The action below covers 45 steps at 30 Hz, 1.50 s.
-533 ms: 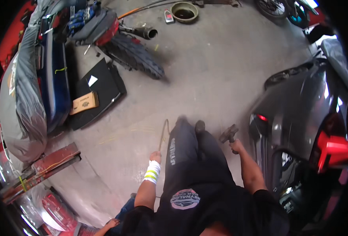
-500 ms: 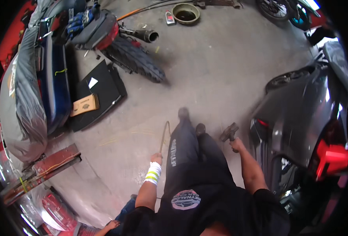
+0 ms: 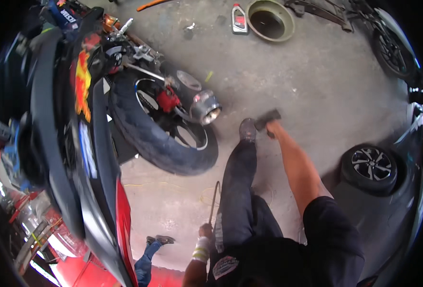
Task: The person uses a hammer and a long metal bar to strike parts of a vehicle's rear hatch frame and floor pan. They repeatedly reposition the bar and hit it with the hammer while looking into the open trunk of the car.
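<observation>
Our right hand (image 3: 272,128) is stretched further forward than half a second ago, and a motorcycle wheel (image 3: 166,157) now looms way bigger on our left. Closest in, our left hand (image 3: 205,230) is wrapped around a thin rod (image 3: 215,203) that runs up beside our leg (image 3: 238,174), hooked at its far end. Further out, our right hand is gripping a dark hammer (image 3: 268,117), head right by the toe of our shoe (image 3: 248,129); can't tell if they touch. Past our legs we've got that fat tyre one side, a car wheel (image 3: 371,165) the other. Way up top, a bottle (image 3: 238,20) sits next to a round pan (image 3: 290,32) on the floor (image 3: 316,91).
</observation>
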Tool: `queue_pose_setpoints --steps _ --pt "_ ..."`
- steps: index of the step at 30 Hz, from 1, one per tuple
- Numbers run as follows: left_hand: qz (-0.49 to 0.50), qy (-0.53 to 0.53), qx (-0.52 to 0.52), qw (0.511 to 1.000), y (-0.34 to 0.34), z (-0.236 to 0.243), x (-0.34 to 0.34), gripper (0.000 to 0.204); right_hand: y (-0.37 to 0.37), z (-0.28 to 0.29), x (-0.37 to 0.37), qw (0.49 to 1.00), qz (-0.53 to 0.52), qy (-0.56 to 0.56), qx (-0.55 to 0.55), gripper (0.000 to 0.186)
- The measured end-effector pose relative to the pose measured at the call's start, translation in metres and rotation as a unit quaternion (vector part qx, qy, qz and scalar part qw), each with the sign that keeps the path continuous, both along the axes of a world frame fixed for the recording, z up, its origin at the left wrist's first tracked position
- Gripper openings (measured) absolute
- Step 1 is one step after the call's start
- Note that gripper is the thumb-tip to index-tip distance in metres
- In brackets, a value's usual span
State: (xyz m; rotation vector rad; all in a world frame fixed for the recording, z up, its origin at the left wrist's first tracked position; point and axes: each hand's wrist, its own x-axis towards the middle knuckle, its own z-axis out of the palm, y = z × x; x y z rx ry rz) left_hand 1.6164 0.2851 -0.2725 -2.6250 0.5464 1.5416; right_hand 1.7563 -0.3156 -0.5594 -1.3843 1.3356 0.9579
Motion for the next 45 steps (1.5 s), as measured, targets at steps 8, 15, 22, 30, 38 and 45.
queue_pose_setpoints --steps 8,15,22,30,38,45 --pt "0.033 0.027 0.066 0.997 -0.046 0.036 0.04 0.009 -0.063 0.065 0.266 0.966 -0.073 -0.246 -0.038 0.029" --pt "-0.133 0.113 0.054 0.983 -0.036 -0.009 0.065 0.024 0.007 0.124 0.009 0.921 0.242 -0.276 -0.13 0.035" --pt "-0.076 -0.046 -0.003 0.996 0.034 -0.025 0.079 0.029 0.148 0.286 -0.296 0.985 0.015 -0.12 -0.122 0.031" --pt "0.158 0.043 -0.209 0.964 -0.027 0.079 0.091 0.033 0.287 0.374 -0.52 0.95 -0.244 -0.132 -0.142 0.034" --pt "0.172 0.339 -0.116 0.918 -0.092 0.253 0.069 0.032 0.45 0.4 -0.563 0.852 -0.431 -0.19 -0.229 0.038" --pt "-0.067 0.392 -0.075 0.914 -0.133 0.304 0.023 0.032 0.496 0.472 -0.556 0.768 -0.414 -0.137 -0.47 0.045"
